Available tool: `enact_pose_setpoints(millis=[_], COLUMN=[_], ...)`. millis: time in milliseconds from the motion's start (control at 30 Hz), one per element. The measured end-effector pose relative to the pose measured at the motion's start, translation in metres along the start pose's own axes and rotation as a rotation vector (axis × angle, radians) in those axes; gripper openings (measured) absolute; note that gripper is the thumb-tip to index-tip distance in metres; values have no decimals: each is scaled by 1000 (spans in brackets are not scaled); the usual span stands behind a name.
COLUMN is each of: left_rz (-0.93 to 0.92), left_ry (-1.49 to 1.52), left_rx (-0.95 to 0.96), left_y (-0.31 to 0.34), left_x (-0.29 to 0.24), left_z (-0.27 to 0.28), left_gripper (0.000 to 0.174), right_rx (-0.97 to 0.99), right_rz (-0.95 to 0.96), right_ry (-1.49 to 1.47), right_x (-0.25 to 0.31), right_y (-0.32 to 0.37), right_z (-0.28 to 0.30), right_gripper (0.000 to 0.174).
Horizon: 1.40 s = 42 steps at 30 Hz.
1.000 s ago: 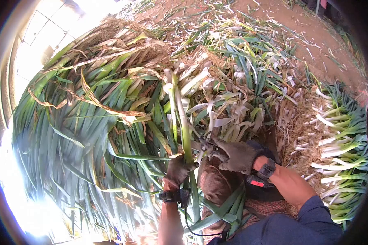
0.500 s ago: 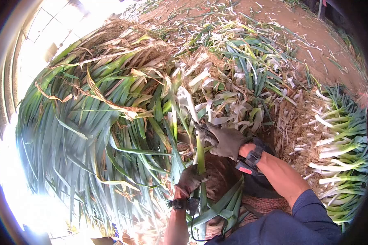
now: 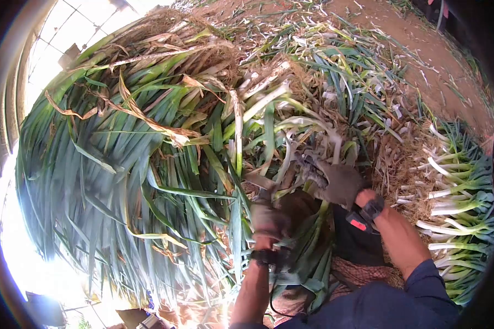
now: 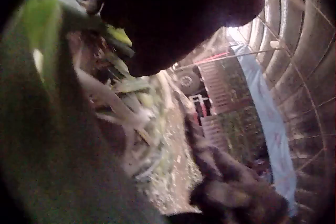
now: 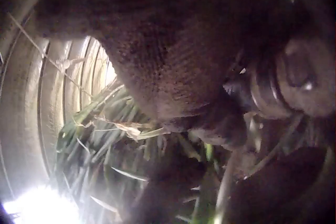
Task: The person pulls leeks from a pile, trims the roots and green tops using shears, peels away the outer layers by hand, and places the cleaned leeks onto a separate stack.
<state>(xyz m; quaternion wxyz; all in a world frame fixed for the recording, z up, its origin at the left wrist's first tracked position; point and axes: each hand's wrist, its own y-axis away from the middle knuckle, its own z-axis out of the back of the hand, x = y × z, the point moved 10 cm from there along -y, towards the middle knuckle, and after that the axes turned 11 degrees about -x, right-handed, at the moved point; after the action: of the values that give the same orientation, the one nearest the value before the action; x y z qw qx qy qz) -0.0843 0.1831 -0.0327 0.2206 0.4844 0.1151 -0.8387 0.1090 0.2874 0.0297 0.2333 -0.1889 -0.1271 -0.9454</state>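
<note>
In the head view, the gloved right hand [image 3: 340, 183] is at the upper end of a leek [image 3: 323, 211], its fingers curled round the stalk; its green leaves run down over the lap. The gloved left hand [image 3: 269, 219] is blurred, left of this leek and a little lower; what its fingers hold cannot be made out. In the right wrist view, the glove [image 5: 168, 71] has curled fingers above a pale stalk [image 5: 224, 190]. A broad green leaf [image 4: 47, 108] fills the left side of the left wrist view.
A large heap of leeks [image 3: 115, 159] lies on the left. Peeled leaves and roots [image 3: 324, 82] are strewn beyond the hands over brown soil [image 3: 411, 66]. On the right is a row of leeks with white stalks [image 3: 450, 208]. A curved ribbed wall [image 4: 310, 77] stands behind.
The right hand has moved right and slightly down from the leek's white part. The left hand has risen and moved right. The leek's leaves have shifted right over the lap.
</note>
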Motion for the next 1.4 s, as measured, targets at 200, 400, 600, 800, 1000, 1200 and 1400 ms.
enact_pose_setpoints(millis=[200,400,600,800,1000,1200,1400], left_rz=[54,-107,287,6,218,-634,-475], left_ry=[-956,-942,1140,353,-889,-682,-510], left_rx=[-118,22,168,-151,38,41,25], left_y=[-39,-70,-160,-160,-62,-42,-19], left_x=[82,14,-93,35,121,100,114], left_z=[85,98,104,111,79,73,83], left_gripper=[62,37,45,31,34,19,28], right_rx=[254,372,416,220,167,181,456], right_rz=[106,114,129,-7,12,-39,88], right_ry=[-198,-194,-236,-416,-418,-413,-279], right_x=[66,76,84,82,87,82,104], right_y=[38,59,58,45,42,37,49], right_z=[-11,-37,-47,-37,-56,-43,-65], right_gripper=[95,98,92,83,89,82,87])
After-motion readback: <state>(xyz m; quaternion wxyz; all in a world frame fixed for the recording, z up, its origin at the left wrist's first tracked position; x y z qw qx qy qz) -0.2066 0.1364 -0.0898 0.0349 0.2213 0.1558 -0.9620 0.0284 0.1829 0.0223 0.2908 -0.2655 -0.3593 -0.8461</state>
